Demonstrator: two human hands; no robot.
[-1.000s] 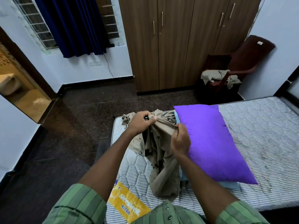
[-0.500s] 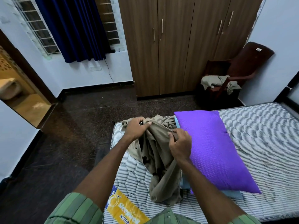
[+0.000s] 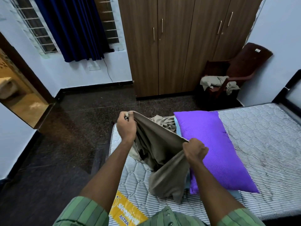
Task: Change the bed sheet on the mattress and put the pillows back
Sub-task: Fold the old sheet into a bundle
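Observation:
A crumpled khaki bed sheet (image 3: 156, 144) is lifted above the left end of the bare striped mattress (image 3: 263, 141). My left hand (image 3: 126, 128) grips its edge high at the left. My right hand (image 3: 194, 150) grips the same edge lower and nearer me, so the cloth is stretched between them and the rest hangs onto the mattress. A purple pillow (image 3: 215, 149) lies just right of the sheet, on top of a light blue pillow (image 3: 178, 128) that shows only at its edges.
A brown chair (image 3: 241, 69) with another khaki cloth (image 3: 213, 81) on its seat stands by the wooden wardrobe (image 3: 175, 46). Dark floor (image 3: 73, 136) stretches left of the bed toward an open doorway (image 3: 17, 95). A black bed frame (image 3: 291, 88) rises at far right.
My hands have pulled apart along the sheet's edge: the left one rose up and left, the right one came down toward me, spreading the cloth taut between them.

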